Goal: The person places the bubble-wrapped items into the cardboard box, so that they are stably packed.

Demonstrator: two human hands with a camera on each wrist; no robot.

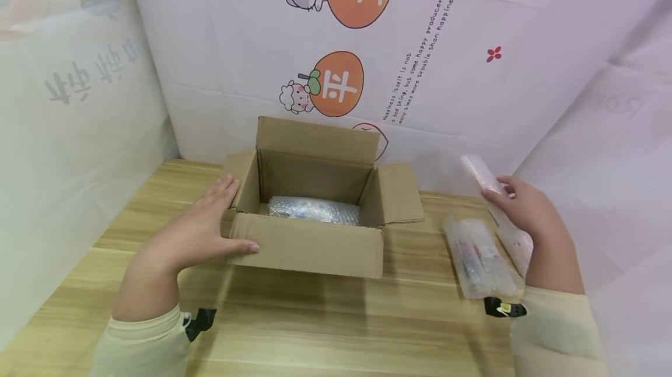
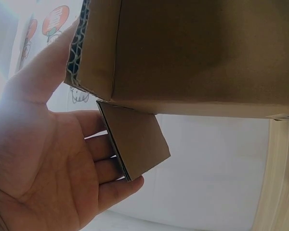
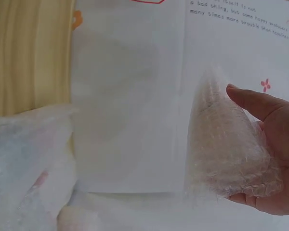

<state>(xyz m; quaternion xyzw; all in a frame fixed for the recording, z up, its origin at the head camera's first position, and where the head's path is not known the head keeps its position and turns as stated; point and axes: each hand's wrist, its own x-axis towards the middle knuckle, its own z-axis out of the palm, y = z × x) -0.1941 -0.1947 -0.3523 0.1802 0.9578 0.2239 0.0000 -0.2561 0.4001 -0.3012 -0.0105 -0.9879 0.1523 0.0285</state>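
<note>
R hand pinches clear bubble-wrap packet, long axis fwd-L, w/ open brown cardboard box well L of grip, by spread L hand.

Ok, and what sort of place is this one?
Likely a small makeshift work booth: printed white sheets line the left, back and right of a wood-grain surface, where an open cardboard box holds a bubble-wrapped item.

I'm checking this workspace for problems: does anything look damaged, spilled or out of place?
Nothing stands out. The cardboard box stands upright, its flaps spread, with a bubble-wrapped packet inside; the right hand holds bubble wrap. I see no spill or tear.
</note>
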